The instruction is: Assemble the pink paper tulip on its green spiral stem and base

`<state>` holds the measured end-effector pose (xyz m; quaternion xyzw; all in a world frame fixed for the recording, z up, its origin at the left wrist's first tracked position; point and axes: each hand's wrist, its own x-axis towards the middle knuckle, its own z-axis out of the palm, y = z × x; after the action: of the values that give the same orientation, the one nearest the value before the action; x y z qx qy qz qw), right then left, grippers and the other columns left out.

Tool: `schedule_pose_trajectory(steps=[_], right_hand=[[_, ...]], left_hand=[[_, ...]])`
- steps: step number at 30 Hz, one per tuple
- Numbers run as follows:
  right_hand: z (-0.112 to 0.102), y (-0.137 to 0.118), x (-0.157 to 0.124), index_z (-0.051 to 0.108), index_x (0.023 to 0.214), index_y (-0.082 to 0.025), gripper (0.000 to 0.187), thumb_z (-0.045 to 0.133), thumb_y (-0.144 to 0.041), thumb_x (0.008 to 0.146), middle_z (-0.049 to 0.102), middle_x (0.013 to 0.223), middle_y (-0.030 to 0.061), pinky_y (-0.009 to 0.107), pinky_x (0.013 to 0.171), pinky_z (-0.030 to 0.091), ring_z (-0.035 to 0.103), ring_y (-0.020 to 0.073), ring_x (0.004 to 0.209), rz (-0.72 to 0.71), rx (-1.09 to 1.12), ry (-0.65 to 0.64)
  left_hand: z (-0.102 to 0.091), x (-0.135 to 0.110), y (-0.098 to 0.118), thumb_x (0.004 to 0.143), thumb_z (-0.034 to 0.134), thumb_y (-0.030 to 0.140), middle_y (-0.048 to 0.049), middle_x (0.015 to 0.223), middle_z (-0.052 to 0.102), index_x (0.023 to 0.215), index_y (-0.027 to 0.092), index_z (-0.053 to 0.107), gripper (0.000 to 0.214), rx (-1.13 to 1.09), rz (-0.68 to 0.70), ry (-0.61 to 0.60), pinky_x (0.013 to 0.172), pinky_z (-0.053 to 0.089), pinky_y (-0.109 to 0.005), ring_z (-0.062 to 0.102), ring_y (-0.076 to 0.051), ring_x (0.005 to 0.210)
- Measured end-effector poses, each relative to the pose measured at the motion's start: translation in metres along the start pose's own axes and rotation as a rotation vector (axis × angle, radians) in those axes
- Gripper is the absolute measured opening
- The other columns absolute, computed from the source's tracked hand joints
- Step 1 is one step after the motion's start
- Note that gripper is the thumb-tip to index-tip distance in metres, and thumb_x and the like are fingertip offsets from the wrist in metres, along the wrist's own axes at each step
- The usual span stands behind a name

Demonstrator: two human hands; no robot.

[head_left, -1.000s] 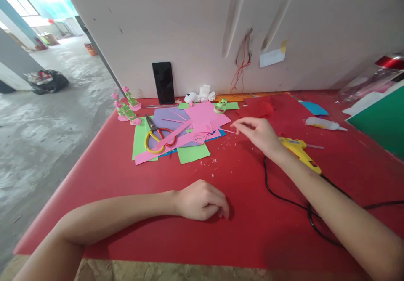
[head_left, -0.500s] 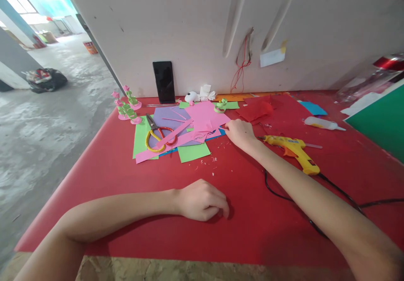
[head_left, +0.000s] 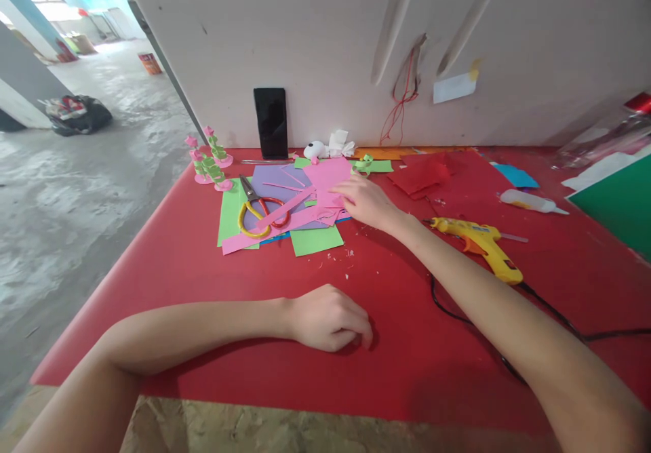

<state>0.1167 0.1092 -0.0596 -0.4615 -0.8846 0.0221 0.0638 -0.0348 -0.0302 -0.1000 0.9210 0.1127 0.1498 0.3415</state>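
My right hand [head_left: 367,201] lies over the right part of the pink paper sheet [head_left: 325,176], its fingers stretched out and touching the paper. Under and beside that sheet are pink paper strips [head_left: 285,210], a purple sheet [head_left: 274,175] and green paper [head_left: 316,241]. Scissors [head_left: 255,207] with one yellow and one red handle rest on the pile to the left. Just behind my right hand sits a curled green paper strip [head_left: 364,162]. My left hand [head_left: 333,319] rests on the red tabletop near the front, fingers curled in, nothing visible in them.
A yellow glue gun [head_left: 481,244] with a black cord lies right of my right forearm. Beyond it is a glue bottle [head_left: 531,201]. Small pink paper flowers [head_left: 211,161] stand at the back left. A phone [head_left: 271,124] leans on the wall. Red paper [head_left: 422,173] lies behind.
My right hand has moved left from the pink sheet's right edge onto the sheet, and its fingers have stretched out. My left hand stays in place. The view has shifted slightly.
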Motion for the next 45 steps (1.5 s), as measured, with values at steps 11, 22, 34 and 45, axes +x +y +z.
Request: schedule_pose_trajectory(steps=[11,22,34,45], right_hand=[[0.009,-0.014,0.032,0.065,0.099,-0.015,0.023,0.048,-0.031,0.094,0.063,0.101,0.0056,0.039,0.098,0.039,0.052,0.0177,0.107,-0.16,-0.059,-0.01],[0.019,-0.03,0.05,0.062,0.093,-0.011,0.024,0.057,-0.035,0.091,0.062,0.102,0.006,0.042,0.099,0.045,0.057,0.0173,0.107,-0.254,-0.006,0.002],[-0.018,-0.02,0.032,0.057,0.085,-0.016,0.026,0.037,-0.034,0.087,0.059,0.086,0.0067,0.027,0.065,0.041,0.051,0.0114,0.074,0.293,0.982,0.62],[-0.054,-0.031,-0.044,0.049,0.064,-0.018,0.03,0.07,-0.036,0.054,0.051,0.068,-0.0004,0.02,0.049,0.029,0.038,0.0052,0.059,0.423,1.563,0.445]], left_hand=[[0.001,0.001,0.0,0.072,0.042,0.001,-0.0007,0.088,0.076,0.081,0.019,0.067,0.032,0.023,-0.022,-0.025,0.063,0.044,-0.02,0.067,-0.011,0.074],[0.001,0.0,0.001,0.072,0.041,0.002,-0.0018,0.089,0.076,0.08,0.016,0.07,0.033,-0.001,0.012,0.026,0.061,0.043,-0.02,0.066,-0.01,0.071],[0.002,-0.001,-0.001,0.07,0.042,0.001,-0.0025,0.086,0.076,0.079,0.017,0.069,0.032,-0.013,0.011,0.024,0.059,0.041,-0.021,0.066,-0.011,0.071],[-0.006,0.003,0.002,0.069,0.038,0.004,-0.0061,0.079,0.071,0.068,0.017,0.065,0.03,-0.509,-0.226,0.372,0.085,0.049,-0.028,0.063,-0.015,0.083]])
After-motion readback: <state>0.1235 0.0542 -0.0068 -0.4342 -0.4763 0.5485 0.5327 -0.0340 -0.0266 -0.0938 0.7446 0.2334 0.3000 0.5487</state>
